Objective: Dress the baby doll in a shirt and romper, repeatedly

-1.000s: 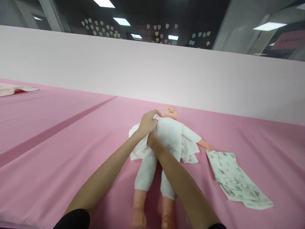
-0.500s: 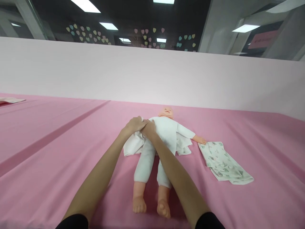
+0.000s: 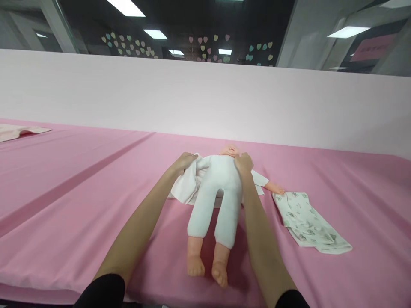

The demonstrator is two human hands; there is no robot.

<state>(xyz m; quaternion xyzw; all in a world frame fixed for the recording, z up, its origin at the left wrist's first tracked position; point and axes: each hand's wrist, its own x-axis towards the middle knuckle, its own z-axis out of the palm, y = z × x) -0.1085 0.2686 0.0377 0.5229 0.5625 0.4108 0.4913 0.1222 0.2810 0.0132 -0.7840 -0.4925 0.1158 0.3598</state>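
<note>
A baby doll [image 3: 221, 175] with a white cloth body lies on its back, feet toward me. A white baby shirt [image 3: 186, 187] is spread under and beside its torso, with one sleeve on the doll's arm at the right. At the doll's left-side shoulder in the picture, my left hand [image 3: 185, 161] is closed on the shirt's cloth near the other arm. My right hand [image 3: 244, 163] is curled at the opposite shoulder, by the neck, gripping the shirt's edge; its fingertips are partly hidden. Part of the doll's head is out of sight behind the chest.
Folded white baby pants [image 3: 310, 224] with a green print lie beside the doll's outstretched hand. A pale cloth [image 3: 22, 131] rests at the far left. Pink sheeting [image 3: 96, 205] covers the table, and a white partition [image 3: 192, 100] rises behind it.
My right hand has moved from beside my left hand across to the doll's other shoulder. The shirt front no longer covers the doll's belly. My left hand stays near the same arm.
</note>
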